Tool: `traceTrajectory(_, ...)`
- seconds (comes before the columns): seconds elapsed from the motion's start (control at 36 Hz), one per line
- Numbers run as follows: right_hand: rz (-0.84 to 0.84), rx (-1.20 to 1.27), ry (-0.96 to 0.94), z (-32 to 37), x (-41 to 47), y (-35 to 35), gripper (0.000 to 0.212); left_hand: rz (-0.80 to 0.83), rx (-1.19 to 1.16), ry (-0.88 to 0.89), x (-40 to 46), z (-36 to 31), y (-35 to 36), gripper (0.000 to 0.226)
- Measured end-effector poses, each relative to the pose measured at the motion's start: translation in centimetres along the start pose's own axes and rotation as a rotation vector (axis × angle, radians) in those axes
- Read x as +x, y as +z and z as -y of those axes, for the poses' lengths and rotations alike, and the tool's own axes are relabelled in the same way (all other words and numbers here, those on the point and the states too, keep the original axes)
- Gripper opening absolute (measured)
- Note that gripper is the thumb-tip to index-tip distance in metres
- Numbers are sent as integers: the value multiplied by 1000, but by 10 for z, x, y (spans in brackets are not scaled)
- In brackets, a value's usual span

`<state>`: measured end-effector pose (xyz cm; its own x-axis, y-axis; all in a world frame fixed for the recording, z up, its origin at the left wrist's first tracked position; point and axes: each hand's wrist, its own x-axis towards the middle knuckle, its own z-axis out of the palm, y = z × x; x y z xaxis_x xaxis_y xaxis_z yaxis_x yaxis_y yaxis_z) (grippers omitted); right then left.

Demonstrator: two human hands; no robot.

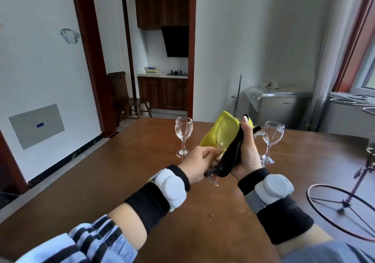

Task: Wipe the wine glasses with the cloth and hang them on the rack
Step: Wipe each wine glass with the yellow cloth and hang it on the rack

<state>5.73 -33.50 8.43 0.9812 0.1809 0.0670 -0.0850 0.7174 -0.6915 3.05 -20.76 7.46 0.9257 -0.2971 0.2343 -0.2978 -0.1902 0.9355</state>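
Note:
My left hand [199,162] grips the stem of a clear wine glass [226,133], held tilted above the brown table [125,183]. My right hand [248,149] holds a yellow and black cloth [212,134] wrapped round the glass bowl, thumb up along the cloth. One wine glass [183,135] stands upright on the table to the left of my hands, another wine glass [272,140] to the right. The metal rack [345,203] with its round wire base stands at the right edge, partly cut off; a glass seems to hang from it at the frame edge.
A doorway behind the table leads to a kitchen, with a wooden chair [123,96] beside it. A covered appliance [282,104] and a mop handle [237,94] stand against the far wall. Small yellow crumbs [212,215] lie on the table near my wrists.

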Motion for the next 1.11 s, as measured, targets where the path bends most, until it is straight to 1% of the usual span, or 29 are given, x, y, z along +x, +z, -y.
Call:
traceTrajectory(0.06,40,-2,10,2,-2,0,62,36,-111,-23,0,3,0,35)
traceTrajectory(0.11,44,-8,18,3,-3,2,62,35,-164,-52,1,7,0,36)
traceTrajectory(0.17,17,-7,26,2,-4,2,62,39,-170,-68,0,9,1,39)
traceTrajectory(0.25,-36,8,13,0,-3,1,62,48,-155,-66,-1,10,2,35)
traceTrajectory(0.36,-98,25,-31,0,-2,0,52,4,-51,-71,-2,10,6,28)
traceTrajectory(0.39,-108,40,-41,0,-1,1,52,-20,-29,-91,0,12,7,25)
traceTrajectory(0.44,-124,77,-42,1,1,2,55,-84,35,-114,2,15,7,32)
traceTrajectory(0.5,-127,103,-45,0,2,1,49,-128,132,-103,2,18,9,39)
traceTrajectory(0.58,-158,94,-15,-2,3,1,48,-163,260,-108,-1,19,8,34)
traceTrajectory(0.64,-173,88,0,-2,2,-1,49,-152,283,-100,-1,20,7,32)
traceTrajectory(0.67,-179,87,5,-3,2,-2,49,-130,267,-99,-1,21,6,33)
traceTrajectory(0.78,-175,87,-11,-7,0,-7,47,11,65,-114,-6,18,6,43)
traceTrajectory(0.94,-122,84,-18,-5,-6,-9,44,163,-258,-249,-13,20,6,36)
traceTrajectory(1.03,-137,71,-25,-6,-7,-10,42,179,-342,-269,-14,18,5,34)
traceTrajectory(1.11,-160,68,-26,-7,-5,-10,42,170,-317,-268,-13,20,5,37)
